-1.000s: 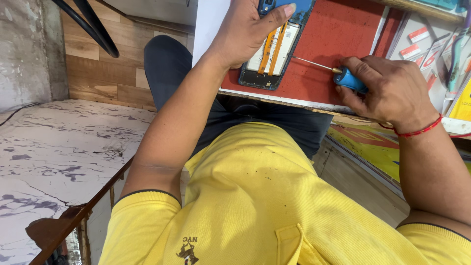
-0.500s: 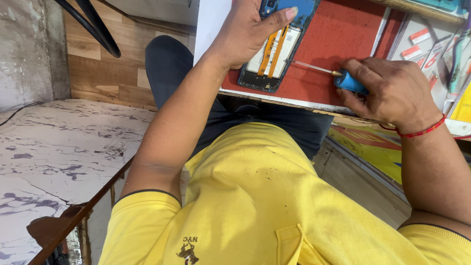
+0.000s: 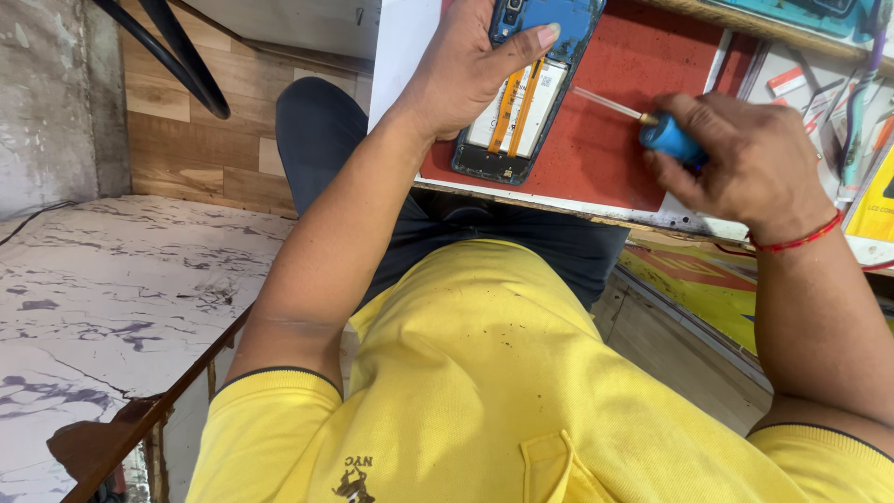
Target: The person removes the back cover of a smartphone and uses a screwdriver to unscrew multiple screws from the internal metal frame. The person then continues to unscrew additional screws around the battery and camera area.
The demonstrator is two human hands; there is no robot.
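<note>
His left hand (image 3: pixel 466 70) pins the opened phone (image 3: pixel 523 93) on the red mat (image 3: pixel 624 140) while his right hand (image 3: pixel 745 158) grips a blue-handled screwdriver (image 3: pixel 666 138) tightly.

A white marbled slab (image 3: pixel 102 298) lies at the left beside wood-look wall panels (image 3: pixel 186 130). Black cables (image 3: pixel 177 51) hang above. Small packets (image 3: pixel 792 84) and a yellow box (image 3: pixel 875 200) sit at the right.
</note>
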